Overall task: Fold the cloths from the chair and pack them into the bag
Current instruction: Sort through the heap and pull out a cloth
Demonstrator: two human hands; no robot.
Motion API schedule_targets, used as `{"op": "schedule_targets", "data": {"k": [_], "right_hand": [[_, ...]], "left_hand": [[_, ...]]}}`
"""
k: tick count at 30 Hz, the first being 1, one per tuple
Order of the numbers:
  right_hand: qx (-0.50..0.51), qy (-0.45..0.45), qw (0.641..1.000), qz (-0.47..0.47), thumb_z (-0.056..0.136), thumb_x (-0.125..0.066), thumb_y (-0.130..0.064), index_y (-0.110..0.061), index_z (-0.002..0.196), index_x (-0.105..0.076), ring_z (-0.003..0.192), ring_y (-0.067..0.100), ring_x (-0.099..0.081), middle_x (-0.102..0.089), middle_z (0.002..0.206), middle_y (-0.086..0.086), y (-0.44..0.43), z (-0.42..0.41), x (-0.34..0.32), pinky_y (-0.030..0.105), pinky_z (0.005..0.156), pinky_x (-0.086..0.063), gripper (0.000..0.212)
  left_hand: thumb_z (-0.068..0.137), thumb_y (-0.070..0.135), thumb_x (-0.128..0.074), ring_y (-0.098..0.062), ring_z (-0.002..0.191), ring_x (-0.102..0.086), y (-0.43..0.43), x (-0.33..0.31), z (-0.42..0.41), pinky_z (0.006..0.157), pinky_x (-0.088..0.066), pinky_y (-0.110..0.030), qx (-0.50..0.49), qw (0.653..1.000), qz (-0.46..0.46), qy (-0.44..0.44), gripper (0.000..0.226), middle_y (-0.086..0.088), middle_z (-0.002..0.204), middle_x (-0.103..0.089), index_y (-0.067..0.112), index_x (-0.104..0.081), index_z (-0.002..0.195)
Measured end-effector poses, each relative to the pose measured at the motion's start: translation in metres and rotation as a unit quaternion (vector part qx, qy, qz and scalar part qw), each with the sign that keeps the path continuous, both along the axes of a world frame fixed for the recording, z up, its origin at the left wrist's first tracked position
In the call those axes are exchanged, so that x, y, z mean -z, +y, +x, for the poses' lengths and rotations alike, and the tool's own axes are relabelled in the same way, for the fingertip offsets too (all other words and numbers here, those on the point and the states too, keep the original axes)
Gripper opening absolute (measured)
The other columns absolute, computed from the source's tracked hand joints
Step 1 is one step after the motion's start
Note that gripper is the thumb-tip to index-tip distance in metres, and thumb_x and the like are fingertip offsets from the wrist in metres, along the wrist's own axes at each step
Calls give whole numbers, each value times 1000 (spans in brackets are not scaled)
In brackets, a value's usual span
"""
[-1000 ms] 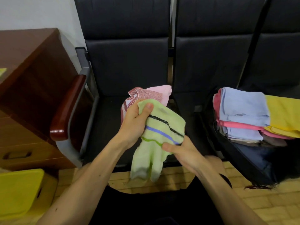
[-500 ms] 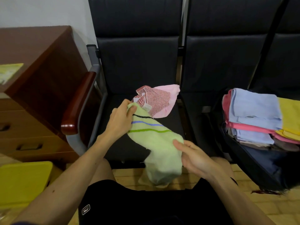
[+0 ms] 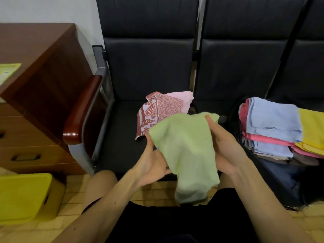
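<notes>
I hold a light green cloth (image 3: 185, 148) in front of the black chair seat (image 3: 122, 135), its lower end hanging towards my lap. My left hand (image 3: 150, 163) grips its lower left edge from beneath. My right hand (image 3: 226, 146) pinches its upper right corner, thumb on top. Behind it on the seat lie a red-and-white patterned cloth (image 3: 157, 111) and a pale pink cloth (image 3: 185, 100). To the right, a stack of folded blue, pink and yellow cloths (image 3: 277, 127) sits in a dark open bag (image 3: 280, 174).
A wooden armrest (image 3: 80, 109) borders the chair on the left, with a brown drawer cabinet (image 3: 35, 95) beyond it. A yellow box (image 3: 22, 195) stands on the tiled floor at lower left. More black seats continue to the right.
The green cloth has been turned, so its stripes no longer show. My right hand rose to its upper right corner and my left hand dropped to its lower left edge.
</notes>
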State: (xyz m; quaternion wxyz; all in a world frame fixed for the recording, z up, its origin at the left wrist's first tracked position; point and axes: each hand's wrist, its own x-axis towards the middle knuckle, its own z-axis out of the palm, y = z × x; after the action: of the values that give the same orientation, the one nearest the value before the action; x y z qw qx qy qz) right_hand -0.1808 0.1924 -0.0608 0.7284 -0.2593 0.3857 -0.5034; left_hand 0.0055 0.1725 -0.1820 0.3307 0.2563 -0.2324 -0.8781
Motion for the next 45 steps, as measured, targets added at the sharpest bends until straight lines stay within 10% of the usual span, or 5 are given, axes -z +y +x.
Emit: {"op": "schedule_targets", "data": {"k": [6, 11, 21, 34, 45], "right_hand": [[23, -11, 1000, -5, 87, -54, -41, -17, 98, -81, 105, 19, -71, -73, 115, 7, -9, -8, -1, 31, 82, -60, 37], [54, -5, 999, 7, 92, -51, -40, -18, 100, -80, 108, 20, -70, -72, 119, 7, -14, -12, 0, 31, 80, -60, 38], [-78, -70, 984, 143, 80, -55, -70, -12, 135, -60, 129, 31, -56, -60, 137, 14, 18, 16, 77, 46, 112, -39, 80], [-141, 200, 970, -7, 88, -68, -14, -11, 120, -67, 107, 25, -70, -74, 113, 8, 30, 14, 78, 39, 90, -57, 32], [-8, 106, 991, -77, 83, -64, -21, -5, 106, -67, 78, 16, -72, -75, 92, 8, 2, -14, 18, 26, 68, -58, 28]], "left_hand": [[47, 97, -49, -32, 144, -37, 18, 11, 3, 121, -20, -52, 86, 992, -22, -85, 134, -12, 153, -44, 9, -41, 149], [62, 51, -91, -33, 119, -61, 25, 11, 17, 107, -45, -47, 117, 966, -116, -198, 88, -17, 129, -64, 0, -61, 128], [88, 31, -62, -26, 115, -66, 10, -50, 17, 102, -49, -42, -64, 976, -75, -196, 43, -12, 122, -70, 9, -65, 125], [91, 32, -58, -26, 108, -70, 7, -71, 23, 87, -60, -37, -120, 954, -96, -256, 42, -12, 116, -72, 6, -64, 124], [82, 9, -64, -23, 103, -72, -2, -97, 49, 81, -61, -32, -27, 968, -70, -238, 42, -13, 118, -72, 6, -65, 124]]}}
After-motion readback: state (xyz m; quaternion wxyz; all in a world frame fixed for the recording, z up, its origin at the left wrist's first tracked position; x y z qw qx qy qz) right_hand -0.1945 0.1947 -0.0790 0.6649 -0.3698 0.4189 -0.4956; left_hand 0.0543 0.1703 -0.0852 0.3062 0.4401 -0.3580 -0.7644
